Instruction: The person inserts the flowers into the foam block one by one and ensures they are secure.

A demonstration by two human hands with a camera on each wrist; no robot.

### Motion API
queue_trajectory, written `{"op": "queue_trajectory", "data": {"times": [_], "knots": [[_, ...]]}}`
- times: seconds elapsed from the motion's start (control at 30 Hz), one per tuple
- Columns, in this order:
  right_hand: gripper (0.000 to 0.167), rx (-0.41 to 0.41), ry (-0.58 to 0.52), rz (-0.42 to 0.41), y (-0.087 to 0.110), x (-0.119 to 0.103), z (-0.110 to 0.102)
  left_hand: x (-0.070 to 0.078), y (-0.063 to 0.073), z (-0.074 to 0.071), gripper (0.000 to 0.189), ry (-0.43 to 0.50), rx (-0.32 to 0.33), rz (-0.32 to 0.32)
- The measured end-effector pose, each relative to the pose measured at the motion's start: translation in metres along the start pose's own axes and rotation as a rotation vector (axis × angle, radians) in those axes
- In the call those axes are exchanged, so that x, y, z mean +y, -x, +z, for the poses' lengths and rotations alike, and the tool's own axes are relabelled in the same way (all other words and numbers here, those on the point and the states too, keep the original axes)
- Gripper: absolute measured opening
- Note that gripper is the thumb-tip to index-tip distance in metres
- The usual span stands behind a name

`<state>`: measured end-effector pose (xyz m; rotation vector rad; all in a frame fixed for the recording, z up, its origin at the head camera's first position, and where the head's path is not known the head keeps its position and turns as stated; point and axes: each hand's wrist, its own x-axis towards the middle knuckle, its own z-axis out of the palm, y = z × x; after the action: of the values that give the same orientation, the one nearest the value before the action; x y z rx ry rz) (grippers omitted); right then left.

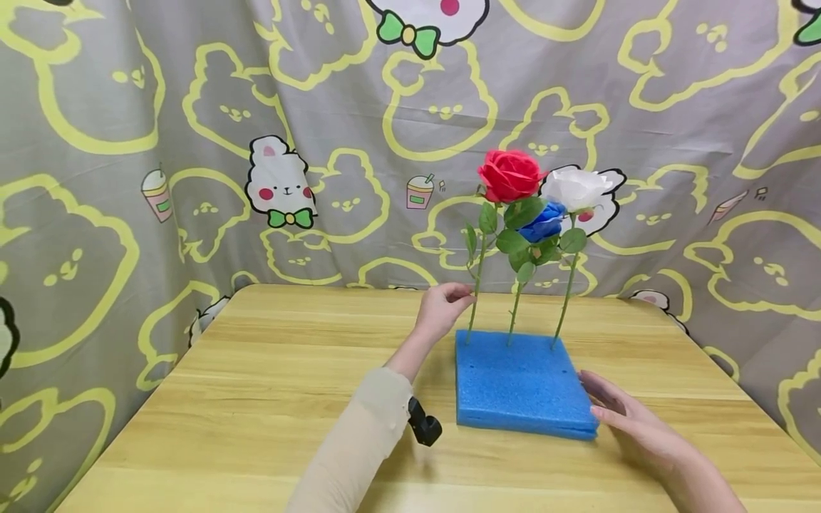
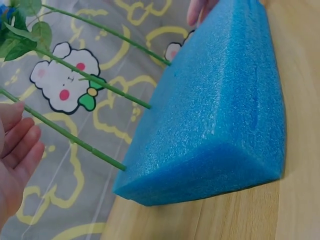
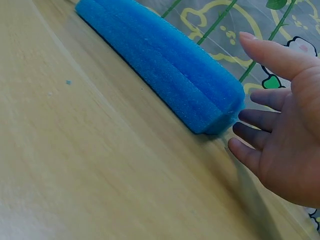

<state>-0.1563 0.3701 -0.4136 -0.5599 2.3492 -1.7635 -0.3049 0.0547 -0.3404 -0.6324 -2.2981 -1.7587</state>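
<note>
Head view: a blue foam block (image 1: 519, 385) lies flat on the wooden bench (image 1: 256, 399), right of centre. Three artificial roses stand upright in its far edge: red rose (image 1: 509, 174), blue rose (image 1: 544, 222), white rose (image 1: 575, 189). The left hand (image 1: 442, 308) is at the red rose's stem (image 1: 476, 299), fingertips on or just beside it; the wrist view shows the fingers released, not closed round the stem. The right hand (image 1: 631, 417) is released, straight fingers by the block's near right corner. A cartoon-print curtain (image 1: 192, 142) hangs behind.
</note>
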Motion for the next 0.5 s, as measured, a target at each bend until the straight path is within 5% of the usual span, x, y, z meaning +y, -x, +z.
{"op": "queue_trajectory", "data": {"times": [0.27,0.5], "knots": [[0.055,0.250,0.554,0.059,-0.012,-0.028,0.004,0.000,0.015,-0.036,0.024,-0.152,0.065,0.011],[0.056,0.337,0.868,-0.108,-0.035,-0.072,0.030,0.001,0.040,-0.092,0.037,-0.465,0.089,0.020]]}}
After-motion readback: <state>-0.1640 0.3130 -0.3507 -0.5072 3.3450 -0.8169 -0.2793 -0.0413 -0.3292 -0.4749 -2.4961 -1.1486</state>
